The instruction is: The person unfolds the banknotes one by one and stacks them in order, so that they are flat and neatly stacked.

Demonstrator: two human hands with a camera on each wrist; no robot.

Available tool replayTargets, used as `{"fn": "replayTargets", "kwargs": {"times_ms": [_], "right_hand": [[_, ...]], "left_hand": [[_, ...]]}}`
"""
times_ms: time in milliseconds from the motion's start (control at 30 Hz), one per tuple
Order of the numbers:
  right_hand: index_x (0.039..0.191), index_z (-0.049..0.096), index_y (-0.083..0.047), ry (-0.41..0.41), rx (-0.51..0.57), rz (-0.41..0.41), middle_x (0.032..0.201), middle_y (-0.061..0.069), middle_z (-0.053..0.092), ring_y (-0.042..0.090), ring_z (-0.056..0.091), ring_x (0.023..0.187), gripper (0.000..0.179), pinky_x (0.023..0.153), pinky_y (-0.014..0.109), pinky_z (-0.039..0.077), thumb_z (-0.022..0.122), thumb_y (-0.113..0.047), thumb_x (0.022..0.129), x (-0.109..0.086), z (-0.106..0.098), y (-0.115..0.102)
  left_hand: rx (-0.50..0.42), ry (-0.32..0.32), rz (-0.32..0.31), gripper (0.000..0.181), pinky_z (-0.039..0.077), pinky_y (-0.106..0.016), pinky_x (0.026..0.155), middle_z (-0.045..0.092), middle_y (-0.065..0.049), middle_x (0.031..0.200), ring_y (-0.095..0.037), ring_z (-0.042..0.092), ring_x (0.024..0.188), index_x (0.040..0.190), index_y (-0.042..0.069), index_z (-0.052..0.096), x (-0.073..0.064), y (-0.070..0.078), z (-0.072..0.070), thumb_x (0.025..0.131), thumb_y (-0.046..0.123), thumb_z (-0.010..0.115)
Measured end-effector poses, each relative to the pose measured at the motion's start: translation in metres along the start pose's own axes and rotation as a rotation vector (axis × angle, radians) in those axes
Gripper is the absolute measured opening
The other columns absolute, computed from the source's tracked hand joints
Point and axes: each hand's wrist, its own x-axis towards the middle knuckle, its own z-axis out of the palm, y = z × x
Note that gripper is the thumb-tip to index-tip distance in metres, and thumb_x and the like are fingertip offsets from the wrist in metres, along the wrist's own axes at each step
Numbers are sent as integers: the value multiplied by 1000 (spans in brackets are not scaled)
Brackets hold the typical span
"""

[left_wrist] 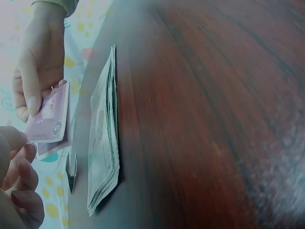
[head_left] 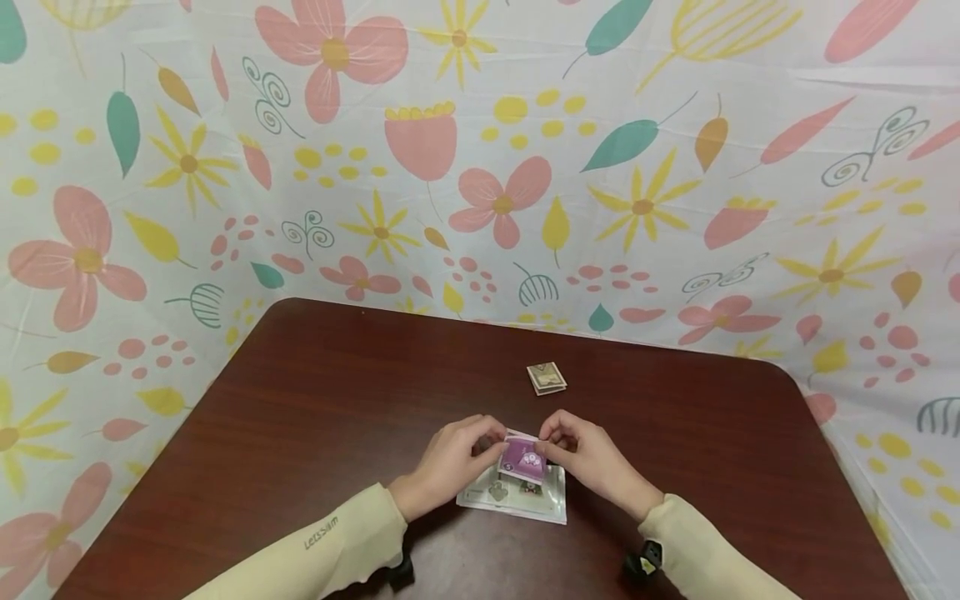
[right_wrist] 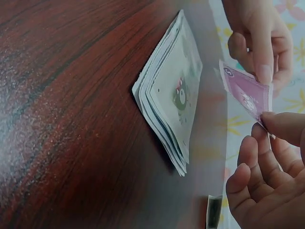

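A purple printed paper [head_left: 523, 460] with a white border and a small white figure is held up between both hands. My left hand [head_left: 459, 454] pinches its left edge with thumb and fingers. At the opposite edge, my right hand [head_left: 588, 462] pinches it the same way. In the left wrist view the purple paper [left_wrist: 50, 114] seems folded, with a second layer beneath. Just below it lies a stack of pale printed sheets [head_left: 517, 500], partly covered from above by the paper. The right wrist view shows several layers in that stack [right_wrist: 174, 90] and a small green figure on top.
A small folded brownish paper [head_left: 547, 377] lies farther back on the dark reddish-brown table [head_left: 360, 383]. Behind the table and along its sides hangs a white cloth [head_left: 465, 75] with flowers and leaves. Dark wrist straps show under both sleeves.
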Motion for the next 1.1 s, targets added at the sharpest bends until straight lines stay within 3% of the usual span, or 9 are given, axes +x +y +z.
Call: {"fn": "replayTargets", "kwargs": {"times_ms": [333, 567, 733, 900, 1100], "right_hand": [[101, 71, -18, -38, -52, -103, 93, -8, 71, 9, 65, 85, 6, 73, 29, 53, 75, -16, 97, -1, -2, -2], [109, 73, -20, -34, -100, -121, 90, -13, 69, 8, 63, 84, 14, 74, 32, 52, 76, -14, 96, -2, -10, 1], [105, 73, -19, -4, -156, -85, 78, -13, 61, 5, 55, 72, 13, 66, 26, 46, 77, -11, 95, -5, -18, 8], [97, 72, -20, 17, -158, -38, 75, -11, 55, 6, 51, 70, 9, 64, 26, 43, 79, -15, 93, -10, -21, 12], [95, 70, -14, -24, -12, 26, 83, 1, 67, 17, 62, 69, 8, 63, 29, 52, 77, -16, 95, -15, -20, 15]], "left_hand": [[-1, 81, 36, 5, 49, -22, 68, 69, 9, 94, -3, 57, 76, 99, 19, 73, 0, 1, -7, 98, 14, 74], [-10, 128, 47, 5, 51, -26, 71, 71, 8, 95, -4, 60, 80, 99, 19, 74, 0, 0, -16, 100, 15, 72], [-57, 146, 65, 6, 51, -23, 70, 72, 6, 98, -4, 61, 80, 101, 18, 73, -2, -2, -19, 100, 12, 71], [-87, 160, 42, 6, 51, -23, 67, 73, 5, 96, -4, 60, 79, 100, 15, 72, -4, -6, -21, 99, 9, 72], [-87, 141, -35, 8, 47, -23, 64, 74, 6, 87, -3, 56, 71, 98, 16, 71, -8, -10, -22, 97, 9, 74]]}}
